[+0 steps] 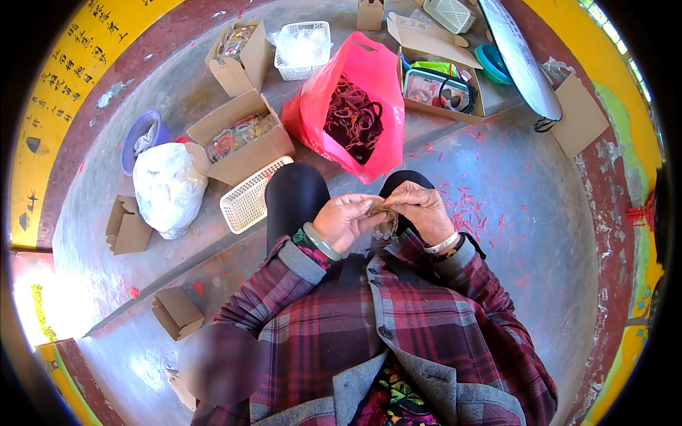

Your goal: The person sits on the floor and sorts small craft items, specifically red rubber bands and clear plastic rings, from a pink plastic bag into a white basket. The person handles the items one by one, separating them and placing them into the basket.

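Seated just behind an open pink plastic bag (369, 78) of dark loops, the left hand (343, 221) and right hand (420, 207) meet, fingers pinched together on a small pale translucent band (381, 213). Keeping both pinches close together would likely steady the fiddly piece. A white mesh basket (249, 197) lies left of the bag.

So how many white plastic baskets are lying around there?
3. One basket lies by the person's left knee, one stands behind the pink bag, one sits at the top edge. Others may be hidden.

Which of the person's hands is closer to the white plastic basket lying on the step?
Left. The left hand sits just right of the white plastic basket, past the knee; the right hand is farther right, beyond the left hand.
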Motion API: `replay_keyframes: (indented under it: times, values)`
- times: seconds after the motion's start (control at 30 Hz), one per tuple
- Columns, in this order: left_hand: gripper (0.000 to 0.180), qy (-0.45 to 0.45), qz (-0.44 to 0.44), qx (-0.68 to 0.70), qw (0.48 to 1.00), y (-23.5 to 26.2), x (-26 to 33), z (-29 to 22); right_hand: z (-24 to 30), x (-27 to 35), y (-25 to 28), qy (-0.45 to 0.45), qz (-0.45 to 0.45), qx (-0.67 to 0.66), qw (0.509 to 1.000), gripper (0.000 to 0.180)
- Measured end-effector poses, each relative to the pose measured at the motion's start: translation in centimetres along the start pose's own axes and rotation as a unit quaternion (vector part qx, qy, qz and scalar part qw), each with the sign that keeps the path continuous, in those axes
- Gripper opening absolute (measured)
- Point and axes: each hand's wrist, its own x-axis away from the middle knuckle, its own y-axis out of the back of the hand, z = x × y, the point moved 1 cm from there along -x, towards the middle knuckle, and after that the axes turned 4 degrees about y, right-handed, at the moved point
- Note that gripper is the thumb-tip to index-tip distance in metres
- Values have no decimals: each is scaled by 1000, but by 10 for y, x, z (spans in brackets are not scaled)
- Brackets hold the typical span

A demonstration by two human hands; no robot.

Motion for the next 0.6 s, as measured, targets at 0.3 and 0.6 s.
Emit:
replay_keyframes:
  times: [0.3,0.6]
  values:
    - [24,-11,-32,2,999,-7,1,-3,-3,-2,1,37,12,62,997,19]
    - [21,-69,-106,-56,990,2,-2,1,-4,-5,9,50,41,64,996,19]
